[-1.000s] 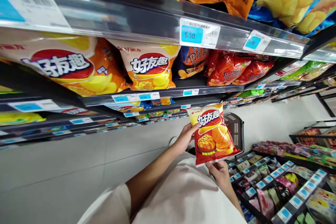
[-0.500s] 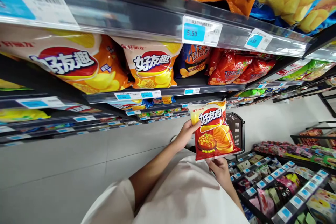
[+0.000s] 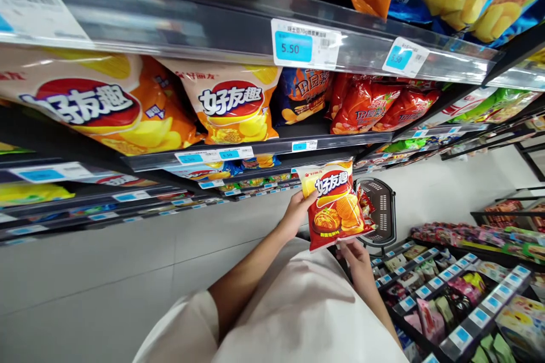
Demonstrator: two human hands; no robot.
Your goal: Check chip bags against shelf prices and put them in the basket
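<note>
A red and yellow bag of potato chips [image 3: 333, 204] is held up in front of my body, its printed front facing me. My left hand [image 3: 297, 212] is closed on the bag's left edge, thumb over the front and the other fingers hidden behind. At the bottom right corner, the fingers of my right hand [image 3: 356, 256] pinch the bag's lower edge. Just beyond the bag is a dark shopping basket [image 3: 380, 210], partly covered by it. Red packets [image 3: 366, 207] show inside the basket.
Shelves of chip bags [image 3: 232, 99] run along the left and top, with price tags [image 3: 304, 45] on their edges. Low display bins of packaged snacks [image 3: 430, 320] stand at the right. Pale tiled floor [image 3: 106, 289] lies at the lower left.
The bag and both hands have shifted slightly left and up in view, the bag tilting a little. More of the basket and its red packets now shows. Both hands keep their hold.
</note>
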